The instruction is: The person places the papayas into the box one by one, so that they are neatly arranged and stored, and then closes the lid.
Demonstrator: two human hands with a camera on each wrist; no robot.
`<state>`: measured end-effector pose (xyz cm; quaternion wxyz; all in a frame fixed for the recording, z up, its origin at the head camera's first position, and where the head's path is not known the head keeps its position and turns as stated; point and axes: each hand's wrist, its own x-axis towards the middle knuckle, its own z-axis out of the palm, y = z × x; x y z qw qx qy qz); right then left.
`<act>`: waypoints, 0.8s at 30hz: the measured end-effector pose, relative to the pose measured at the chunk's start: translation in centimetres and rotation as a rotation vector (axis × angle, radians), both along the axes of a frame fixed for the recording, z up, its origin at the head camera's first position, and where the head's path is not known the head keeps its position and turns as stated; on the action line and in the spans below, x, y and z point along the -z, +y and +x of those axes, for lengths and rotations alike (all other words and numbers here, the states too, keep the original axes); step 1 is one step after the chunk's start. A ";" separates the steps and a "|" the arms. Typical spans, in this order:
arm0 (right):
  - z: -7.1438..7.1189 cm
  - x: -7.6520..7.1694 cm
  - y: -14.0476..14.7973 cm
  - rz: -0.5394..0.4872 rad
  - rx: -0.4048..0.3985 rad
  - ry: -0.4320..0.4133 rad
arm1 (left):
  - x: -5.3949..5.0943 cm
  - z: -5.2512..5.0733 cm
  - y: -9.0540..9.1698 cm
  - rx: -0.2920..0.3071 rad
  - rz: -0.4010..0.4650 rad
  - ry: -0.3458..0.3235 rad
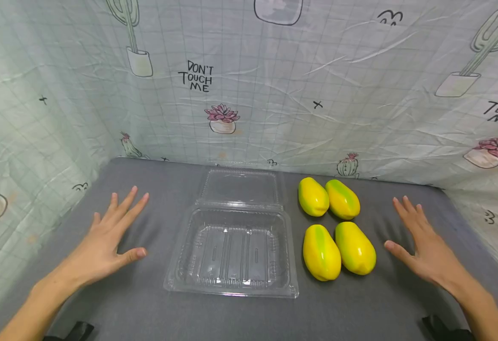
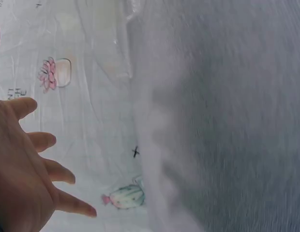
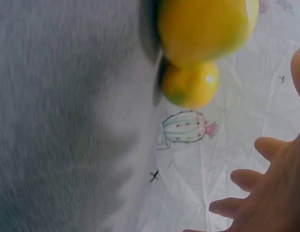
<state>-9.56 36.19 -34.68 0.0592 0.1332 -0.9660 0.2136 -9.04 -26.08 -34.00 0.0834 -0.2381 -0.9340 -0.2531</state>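
Note:
My left hand (image 1: 108, 239) hovers over the left side of the table with its fingers spread, holding nothing. To its right lies a clear plastic clamshell box (image 1: 291, 255), its lid (image 1: 240, 187) folded back toward the wall and its tray bare inside. Several yellow papayas with green streaks sit right of the box in two rows; one papaya (image 1: 322, 253) is at the front left and another papaya (image 1: 312, 196) at the back left. My right hand (image 1: 423, 248) is spread beside the front right papaya (image 1: 355, 248), apart from it. The right wrist view shows a papaya (image 3: 205, 29) close by.
The table has a grey cloth top (image 1: 240, 317). A pale patterned curtain (image 1: 274, 71) with cactus drawings and lettering hangs along the back and both sides. Dark straps (image 1: 80, 329) show near the bottom edge below each wrist.

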 end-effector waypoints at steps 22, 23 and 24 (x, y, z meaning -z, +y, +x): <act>1.7 1.6 -2.8 -0.182 -0.076 0.079 | 2.4 0.0 2.8 0.160 0.207 -0.031; 1.7 1.6 -2.9 -0.177 -0.073 0.064 | 2.6 0.0 2.9 0.168 0.217 -0.041; 1.8 1.7 -2.9 -0.179 -0.075 0.048 | 2.7 -0.1 3.0 0.180 0.229 -0.048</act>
